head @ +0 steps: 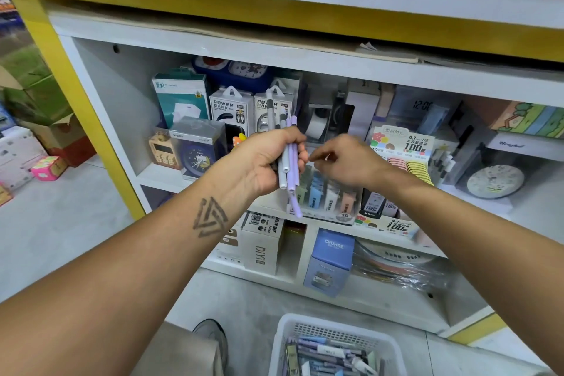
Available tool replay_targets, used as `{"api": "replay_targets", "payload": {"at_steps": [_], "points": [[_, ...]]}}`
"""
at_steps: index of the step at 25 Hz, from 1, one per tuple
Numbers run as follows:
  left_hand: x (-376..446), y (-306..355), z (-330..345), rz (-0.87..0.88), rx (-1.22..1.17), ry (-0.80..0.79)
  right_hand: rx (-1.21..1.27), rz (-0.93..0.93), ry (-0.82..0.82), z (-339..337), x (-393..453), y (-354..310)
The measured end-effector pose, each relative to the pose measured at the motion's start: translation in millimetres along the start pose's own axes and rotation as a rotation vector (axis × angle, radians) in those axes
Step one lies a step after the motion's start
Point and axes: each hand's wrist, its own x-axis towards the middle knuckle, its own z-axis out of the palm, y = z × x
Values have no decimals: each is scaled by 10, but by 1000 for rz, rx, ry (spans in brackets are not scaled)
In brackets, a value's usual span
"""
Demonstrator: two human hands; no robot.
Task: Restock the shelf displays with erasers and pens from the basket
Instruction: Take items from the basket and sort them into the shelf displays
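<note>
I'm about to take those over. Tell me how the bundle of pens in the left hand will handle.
The pens look stiff and light. Their smooth round barrels probably slip or roll if loosened; one purple pen already hangs lower than the rest below the left hand.

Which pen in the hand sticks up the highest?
The grey pen at the left of the bunch in the left hand. Its tip rises well above the purple pens beside it.

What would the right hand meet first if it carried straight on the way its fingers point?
Probably the bundle of pens gripped in the left hand: the right hand's fingers point left toward it, a small gap away, though depth is unclear.
</note>
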Motion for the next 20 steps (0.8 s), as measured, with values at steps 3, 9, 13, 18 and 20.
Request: {"api": "replay_targets", "payload": {"at_steps": [3, 9, 13, 18, 20], "points": [[57, -21, 106, 28, -100, -10, 809, 114, -231, -169, -292, -58], [167, -191, 456, 27, -123, -130, 1146, 129, -296, -261, -710, 176], [208, -331, 741, 16, -196, -210, 1268, 158, -305, -393, -880, 476], [256, -473, 1020, -37, -268, -246, 1246, 199, -311, -539, -1005, 722], [269, -516, 1123, -58, -285, -268, 1261, 180, -322, -574, -1057, 800]]}}
